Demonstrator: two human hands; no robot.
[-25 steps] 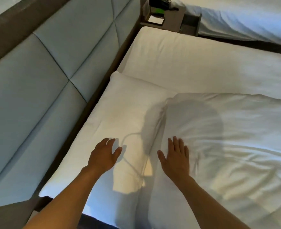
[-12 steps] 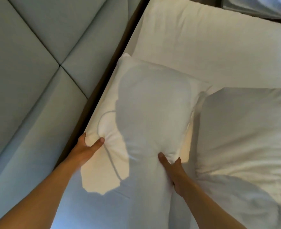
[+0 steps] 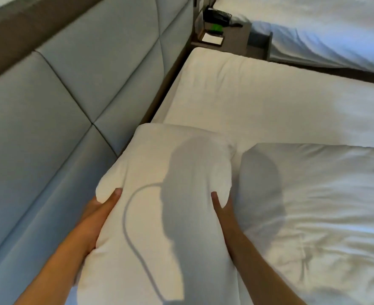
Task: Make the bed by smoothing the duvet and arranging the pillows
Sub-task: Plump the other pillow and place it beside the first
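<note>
A white pillow (image 3: pixel 159 212) is raised off the bed at the head end, close to me. My left hand (image 3: pixel 98 214) grips its left edge, thumb on top and fingers underneath. Gripping the right edge is my right hand (image 3: pixel 222 208), with the thumb showing on top and the fingers hidden behind the pillow. A wrinkled white duvet (image 3: pixel 325 205) lies to the right, its folded top edge beside the pillow. Beyond the pillow, the bare white sheet (image 3: pixel 269 102) covers the mattress.
A padded grey-blue headboard (image 3: pixel 71 95) runs along the left. A nightstand (image 3: pixel 230 38) with a black phone (image 3: pixel 217 15) stands at the far end. A second bed with white bedding (image 3: pixel 336 34) lies at the top right.
Both hands went from lying flat on the bedding to gripping the pillow's two sides. The pillow has come up off the mattress towards me.
</note>
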